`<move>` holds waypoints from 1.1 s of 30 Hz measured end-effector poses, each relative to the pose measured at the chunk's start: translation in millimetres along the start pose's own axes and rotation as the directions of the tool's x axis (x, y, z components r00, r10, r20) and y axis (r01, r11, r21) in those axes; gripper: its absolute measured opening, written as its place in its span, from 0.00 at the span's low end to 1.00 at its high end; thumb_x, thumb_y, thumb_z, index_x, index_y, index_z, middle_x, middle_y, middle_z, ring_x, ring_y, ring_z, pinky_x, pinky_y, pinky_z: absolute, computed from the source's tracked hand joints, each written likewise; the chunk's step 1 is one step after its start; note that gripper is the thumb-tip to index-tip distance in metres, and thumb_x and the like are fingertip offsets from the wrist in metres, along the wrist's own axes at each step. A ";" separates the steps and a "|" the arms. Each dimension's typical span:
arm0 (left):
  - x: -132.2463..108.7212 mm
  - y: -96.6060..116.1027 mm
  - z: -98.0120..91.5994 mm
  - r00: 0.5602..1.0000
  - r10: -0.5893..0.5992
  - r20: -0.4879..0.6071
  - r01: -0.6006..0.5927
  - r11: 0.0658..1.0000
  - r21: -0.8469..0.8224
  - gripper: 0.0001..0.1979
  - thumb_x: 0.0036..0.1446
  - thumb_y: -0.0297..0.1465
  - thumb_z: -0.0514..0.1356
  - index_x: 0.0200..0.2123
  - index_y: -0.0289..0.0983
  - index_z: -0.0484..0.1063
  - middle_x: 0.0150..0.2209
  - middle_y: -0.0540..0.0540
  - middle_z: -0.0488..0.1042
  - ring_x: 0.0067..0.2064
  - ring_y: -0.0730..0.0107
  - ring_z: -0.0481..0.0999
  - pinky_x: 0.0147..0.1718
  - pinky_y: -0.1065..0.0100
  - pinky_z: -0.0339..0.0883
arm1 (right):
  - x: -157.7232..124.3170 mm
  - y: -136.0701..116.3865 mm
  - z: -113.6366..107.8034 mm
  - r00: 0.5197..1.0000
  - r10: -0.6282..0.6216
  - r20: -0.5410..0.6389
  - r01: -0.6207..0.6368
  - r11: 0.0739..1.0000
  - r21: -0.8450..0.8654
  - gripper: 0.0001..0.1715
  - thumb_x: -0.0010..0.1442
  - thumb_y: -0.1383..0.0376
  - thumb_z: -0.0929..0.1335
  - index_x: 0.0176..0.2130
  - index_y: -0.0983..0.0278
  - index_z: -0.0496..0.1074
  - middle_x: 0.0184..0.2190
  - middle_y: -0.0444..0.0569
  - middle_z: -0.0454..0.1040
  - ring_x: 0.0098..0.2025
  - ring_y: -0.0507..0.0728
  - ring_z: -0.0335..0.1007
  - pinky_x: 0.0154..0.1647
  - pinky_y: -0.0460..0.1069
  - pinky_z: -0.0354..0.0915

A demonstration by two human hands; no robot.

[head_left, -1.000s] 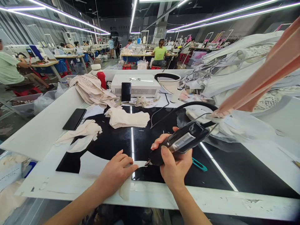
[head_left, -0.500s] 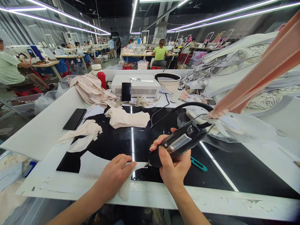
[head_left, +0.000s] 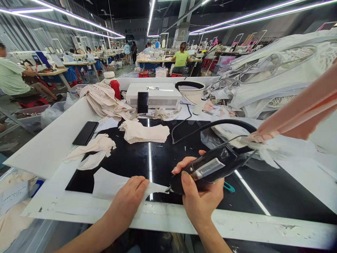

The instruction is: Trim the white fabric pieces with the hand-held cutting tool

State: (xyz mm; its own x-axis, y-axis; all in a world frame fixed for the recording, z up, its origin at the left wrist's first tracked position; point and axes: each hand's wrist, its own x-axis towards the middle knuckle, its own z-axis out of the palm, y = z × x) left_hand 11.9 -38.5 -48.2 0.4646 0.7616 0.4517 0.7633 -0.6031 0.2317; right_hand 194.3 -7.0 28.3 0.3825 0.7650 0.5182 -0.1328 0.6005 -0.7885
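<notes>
My right hand (head_left: 200, 195) is wrapped round a black corded hand tool (head_left: 210, 168) with a silver panel; its pointed tip touches the edge of a pale fabric piece (head_left: 110, 182) lying on the black glossy table top (head_left: 131, 158). My left hand (head_left: 129, 202) lies flat on that fabric, fingers together and pressing it down just left of the tool tip. The tool's black cable (head_left: 210, 124) loops up and back over the table.
A folded stack of cream fabric (head_left: 143, 131) and loose pieces (head_left: 94, 149) lie behind. A phone (head_left: 85, 133) rests at left, a white box (head_left: 155, 95) with a second phone at back, a teal clipper (head_left: 229, 187) at right. Garment piles fill the right side. Other workers sit far off.
The view has shifted slightly. My left hand's fingers have flattened on the fabric, and the tool tip stays at the fabric edge.
</notes>
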 end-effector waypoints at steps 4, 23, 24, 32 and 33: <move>9.7 -4.5 -7.3 0.996 0.034 0.087 -0.032 0.999 -0.025 0.21 0.63 0.13 0.53 0.55 0.35 0.65 0.49 0.43 0.76 0.49 0.61 0.79 0.48 0.61 0.80 | -2.7 -2.5 1.5 0.999 -0.009 -0.031 0.009 1.000 -0.005 0.27 0.58 0.69 0.76 0.54 0.55 0.69 0.32 0.40 0.77 0.28 0.52 0.73 0.29 0.48 0.73; 13.1 -1.6 -9.8 0.983 0.160 0.087 -0.174 0.967 0.187 0.17 0.66 0.14 0.52 0.54 0.32 0.69 0.46 0.40 0.80 0.47 0.61 0.82 0.49 0.62 0.79 | -11.2 -7.3 4.3 1.000 -0.016 -0.027 0.016 1.000 -0.013 0.27 0.58 0.70 0.75 0.54 0.56 0.70 0.33 0.42 0.78 0.29 0.52 0.75 0.29 0.47 0.74; 11.9 0.4 -7.7 0.983 0.167 0.074 -0.179 0.961 0.210 0.16 0.67 0.16 0.53 0.54 0.32 0.69 0.46 0.39 0.80 0.47 0.59 0.82 0.49 0.61 0.79 | -11.4 -7.2 4.2 1.000 -0.018 -0.023 0.017 1.000 -0.018 0.27 0.58 0.70 0.75 0.54 0.56 0.69 0.33 0.42 0.78 0.29 0.52 0.74 0.29 0.47 0.74; 2.6 14.8 6.1 0.989 0.138 0.056 -0.148 0.951 0.270 0.33 0.54 0.49 0.74 0.57 0.39 0.71 0.53 0.31 0.78 0.53 0.46 0.82 0.51 0.51 0.78 | -12.9 -6.7 2.6 1.000 -0.006 -0.010 0.006 1.000 -0.029 0.27 0.59 0.70 0.76 0.55 0.56 0.69 0.32 0.42 0.77 0.29 0.52 0.75 0.28 0.47 0.73; 1.1 15.4 7.7 0.989 0.137 0.050 -0.145 0.952 0.270 0.35 0.52 0.50 0.75 0.57 0.39 0.71 0.54 0.30 0.78 0.53 0.46 0.82 0.52 0.51 0.78 | -13.2 -6.5 2.1 1.000 0.001 -0.008 -0.001 1.000 -0.025 0.28 0.59 0.70 0.75 0.55 0.56 0.69 0.33 0.42 0.77 0.29 0.52 0.75 0.27 0.47 0.73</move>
State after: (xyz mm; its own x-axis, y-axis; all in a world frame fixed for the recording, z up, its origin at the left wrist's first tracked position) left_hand 27.7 -45.1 -50.8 0.5866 0.6830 0.4353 0.7803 -0.6205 -0.0779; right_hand 188.2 -20.5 27.3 0.3897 0.7638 0.5145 -0.1104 0.5934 -0.7973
